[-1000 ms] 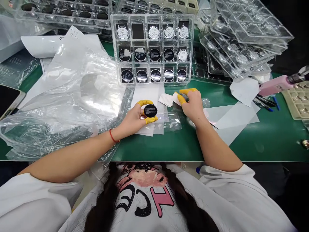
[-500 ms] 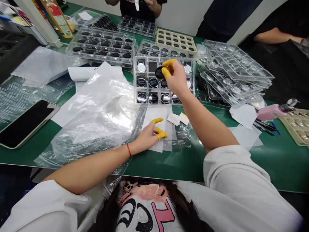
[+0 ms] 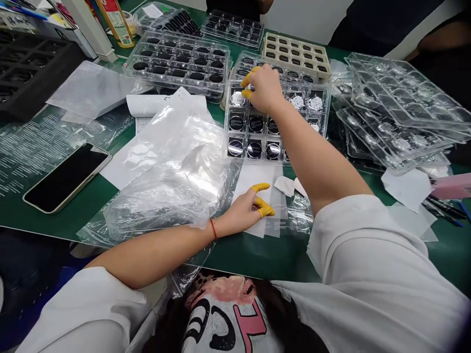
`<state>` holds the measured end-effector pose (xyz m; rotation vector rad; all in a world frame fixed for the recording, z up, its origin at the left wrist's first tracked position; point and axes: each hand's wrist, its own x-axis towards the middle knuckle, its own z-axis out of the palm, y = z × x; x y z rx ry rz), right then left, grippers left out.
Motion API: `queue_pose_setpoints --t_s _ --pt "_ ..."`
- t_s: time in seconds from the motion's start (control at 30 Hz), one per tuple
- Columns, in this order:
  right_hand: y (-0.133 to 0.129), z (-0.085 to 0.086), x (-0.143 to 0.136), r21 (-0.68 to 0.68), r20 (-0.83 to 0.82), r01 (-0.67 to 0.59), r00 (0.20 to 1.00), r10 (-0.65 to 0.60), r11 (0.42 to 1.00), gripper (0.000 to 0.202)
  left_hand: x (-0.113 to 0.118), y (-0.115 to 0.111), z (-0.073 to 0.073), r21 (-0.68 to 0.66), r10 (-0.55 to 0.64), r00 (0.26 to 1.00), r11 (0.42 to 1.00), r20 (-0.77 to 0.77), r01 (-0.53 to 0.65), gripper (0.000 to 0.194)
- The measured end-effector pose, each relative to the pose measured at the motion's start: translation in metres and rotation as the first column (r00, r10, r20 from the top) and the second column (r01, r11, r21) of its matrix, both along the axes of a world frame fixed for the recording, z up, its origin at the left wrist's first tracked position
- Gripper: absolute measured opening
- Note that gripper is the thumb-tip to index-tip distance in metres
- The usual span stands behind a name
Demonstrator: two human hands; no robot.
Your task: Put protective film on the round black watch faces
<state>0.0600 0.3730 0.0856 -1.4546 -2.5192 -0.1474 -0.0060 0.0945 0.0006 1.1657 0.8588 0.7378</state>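
My right hand, with yellow finger cots, reaches over the top row of a clear plastic tray. Its thumb and finger are bent toward each other near the second pocket. Whatever is between them is hidden from view. Round black discs sit in the tray's pockets, and some in the top row carry white scribbled faces. Lower down, my left hand lies with its cot-covered fingers apart on thin white paper sheets. It holds nothing.
Crumpled clear plastic film and a phone lie to the left. Filled clear trays and a cream tray stand behind. Stacked clear trays, pens and a pink bottle are at right.
The black disc seen in my right fingers is no longer visible, and that hand has moved up and left relative to the tray. My left hand stays on the paper. The view has shifted left.
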Motion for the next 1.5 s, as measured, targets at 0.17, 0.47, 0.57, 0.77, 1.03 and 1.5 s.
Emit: queue_pose_setpoints --t_s 0.17,0.47,0.57,0.77,1.03,1.5 --pt "-0.002 0.011 -0.036 -0.108 0.253 -0.049 0.964 0.075 0.993 0.033 0.001 0.000 -0.007 0.010 0.014 0.999 1.000 0.029 -0.015 0.056" --pt "-0.113 0.039 0.035 -0.052 -0.314 -0.158 0.940 0.134 0.986 0.019 -0.002 -0.001 -0.003 0.021 0.146 0.974 0.988 0.175 -0.152 0.051" --pt "-0.178 0.016 0.089 -0.187 -0.544 -0.329 0.819 0.181 0.926 0.008 -0.002 0.000 -0.002 -0.030 0.207 0.931 0.978 0.302 -0.208 0.069" --pt "-0.247 -0.044 0.129 -0.480 -0.732 -0.391 0.672 -0.113 0.786 0.009 0.005 -0.001 -0.005 0.137 0.127 0.980 0.979 0.154 -0.149 0.068" --pt "-0.258 -0.056 0.123 -0.520 -0.757 -0.341 0.608 -0.238 0.783 0.019 0.006 -0.001 -0.005 0.181 0.002 1.000 0.984 0.017 -0.005 0.092" --pt "-0.279 -0.047 0.118 -0.307 -0.552 -0.205 0.834 0.002 0.929 0.019 0.002 -0.010 0.005 0.251 0.061 0.994 0.967 -0.085 -0.038 0.061"
